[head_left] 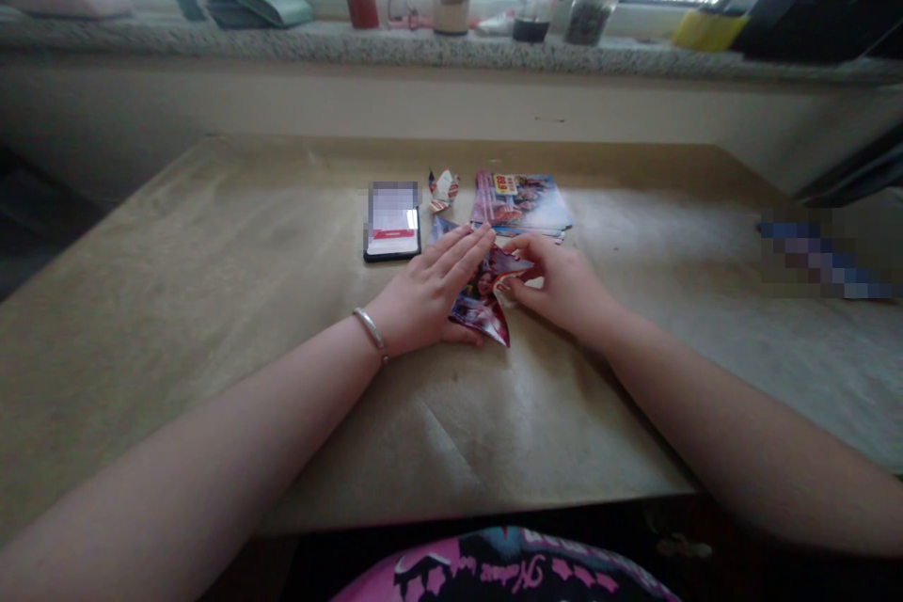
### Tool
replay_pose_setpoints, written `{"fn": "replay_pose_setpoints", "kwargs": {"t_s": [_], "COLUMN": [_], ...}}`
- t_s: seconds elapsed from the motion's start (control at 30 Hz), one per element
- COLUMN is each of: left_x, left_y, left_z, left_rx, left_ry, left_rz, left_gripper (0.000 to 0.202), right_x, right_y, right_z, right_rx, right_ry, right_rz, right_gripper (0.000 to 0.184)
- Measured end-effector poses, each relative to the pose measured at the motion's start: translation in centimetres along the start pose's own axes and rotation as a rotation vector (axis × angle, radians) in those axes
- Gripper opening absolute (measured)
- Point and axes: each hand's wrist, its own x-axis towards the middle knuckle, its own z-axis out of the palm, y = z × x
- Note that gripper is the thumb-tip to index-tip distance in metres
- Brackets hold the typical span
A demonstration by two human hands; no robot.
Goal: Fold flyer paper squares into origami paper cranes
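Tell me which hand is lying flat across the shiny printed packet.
The left hand, with the silver bracelet at its wrist: it stretches out over the packet. The right hand is bent instead, pinching the packet's edge.

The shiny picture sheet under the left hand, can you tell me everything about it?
The shiny picture sheet looks like creased paper, printed in blue, pink and dark red. One pointed corner faces the person; its right edge curls up. It lies on the table, partly hidden under the flat left hand, and the right hand touches the curled edge.
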Motion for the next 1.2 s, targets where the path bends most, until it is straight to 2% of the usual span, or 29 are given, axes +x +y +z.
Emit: {"fn": "replay_pose_setpoints", "kwargs": {"t_s": [0.2, 0.53, 0.7, 0.83, 1.03, 1.2], "left_x": [-0.1, -0.1, 0.0, 0.2, 0.3, 0.3], "left_y": [0.2, 0.4, 0.5, 0.6, 0.9, 1.1], "left_z": [0.1, 0.4, 0.0, -0.3, -0.6, -0.7], "left_rx": [-0.005, 0.030, 0.013, 0.007, 0.008, 0.015], "left_ry": [-0.005, 0.171, 0.173, 0.161, 0.191, 0.149], "left_rz": [-0.027, -0.064, -0.072, -0.135, -0.160, -0.248], "left_gripper": [0.118, 0.106, 0.105, 0.097, 0.094, 0.088], "right_x": [0.1, 0.0, -0.3, -0.5, -0.6, -0.5], "right_y": [0.0, 0.2, -0.3, -0.8, -0.9, -0.8], "right_z": [1.0, 1.1, 0.5, 0.3, 0.6, 0.8], "right_rx": [0.033, 0.226, 0.154, 0.127, 0.209, 0.314], "right_ry": [0.051, 0.128, 0.131, 0.145, 0.187, 0.204], "right_rz": [0.056, -0.156, -0.203, -0.218, -0.185, -0.146], "right_gripper": [0.035, 0.032, 0.027, 0.018, 0.013, 0.013]}}
